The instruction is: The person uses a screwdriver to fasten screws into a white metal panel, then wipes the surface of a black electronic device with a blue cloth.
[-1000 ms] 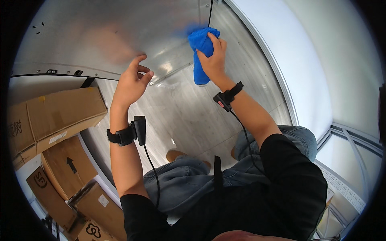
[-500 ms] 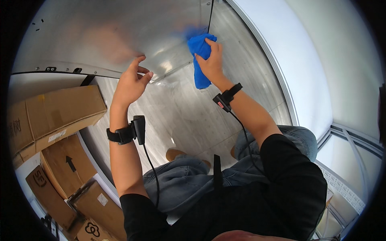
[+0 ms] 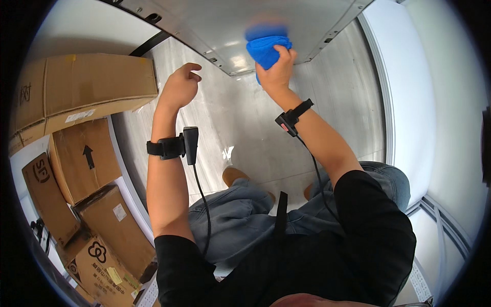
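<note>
My right hand (image 3: pixel 277 71) grips a bunched blue cloth (image 3: pixel 267 50), with the fingers curled over its near side. The cloth rests at the shiny metal panel (image 3: pixel 215 30), whose surface mirrors its blue. Over the floor to the left, my left hand (image 3: pixel 179 87) is held up with nothing in it. Its fingers are loosely bent and apart, just off the panel's left edge.
Several cardboard boxes (image 3: pixel 99 84) are stacked along the left side. A pale floor (image 3: pixel 240 128) lies below, with my shoes (image 3: pixel 235 175) on it. White wall panels (image 3: pixel 409 92) rise on the right, beside a metal frame (image 3: pixel 445 225).
The panel's lower corner now appears farther up and nearer the middle of the view. My right hand has bunched the cloth against the panel. My left hand is now clear of the panel's edge.
</note>
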A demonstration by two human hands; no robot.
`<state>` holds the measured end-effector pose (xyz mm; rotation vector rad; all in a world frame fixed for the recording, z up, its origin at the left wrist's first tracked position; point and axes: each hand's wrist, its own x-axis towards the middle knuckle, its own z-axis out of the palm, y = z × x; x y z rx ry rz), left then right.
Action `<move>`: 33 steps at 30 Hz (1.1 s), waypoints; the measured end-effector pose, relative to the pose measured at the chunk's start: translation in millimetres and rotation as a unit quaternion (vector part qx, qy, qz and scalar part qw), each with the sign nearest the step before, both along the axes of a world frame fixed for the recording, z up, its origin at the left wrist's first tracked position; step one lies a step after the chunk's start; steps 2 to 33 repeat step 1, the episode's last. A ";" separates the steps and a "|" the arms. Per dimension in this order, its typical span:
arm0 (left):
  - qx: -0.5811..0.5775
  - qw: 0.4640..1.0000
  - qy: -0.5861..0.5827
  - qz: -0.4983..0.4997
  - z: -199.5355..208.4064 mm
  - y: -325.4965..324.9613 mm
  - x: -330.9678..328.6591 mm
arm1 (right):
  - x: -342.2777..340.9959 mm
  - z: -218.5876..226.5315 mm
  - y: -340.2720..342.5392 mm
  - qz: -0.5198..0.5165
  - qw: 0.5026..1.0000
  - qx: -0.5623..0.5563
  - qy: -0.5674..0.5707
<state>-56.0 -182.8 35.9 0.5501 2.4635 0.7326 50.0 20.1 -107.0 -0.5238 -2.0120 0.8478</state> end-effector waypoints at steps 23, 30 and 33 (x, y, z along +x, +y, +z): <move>-0.002 1.000 -0.001 0.004 -1.5 -5.5 -0.8 | -3.5 -2.9 -8.6 0.016 1.000 0.015 0.001; -0.002 1.000 -0.001 0.004 -1.5 -5.5 -0.8 | -3.5 -2.9 -8.6 0.016 1.000 0.015 0.001; -0.002 1.000 -0.001 0.004 -1.5 -5.5 -0.8 | -3.5 -2.9 -8.6 0.016 1.000 0.015 0.001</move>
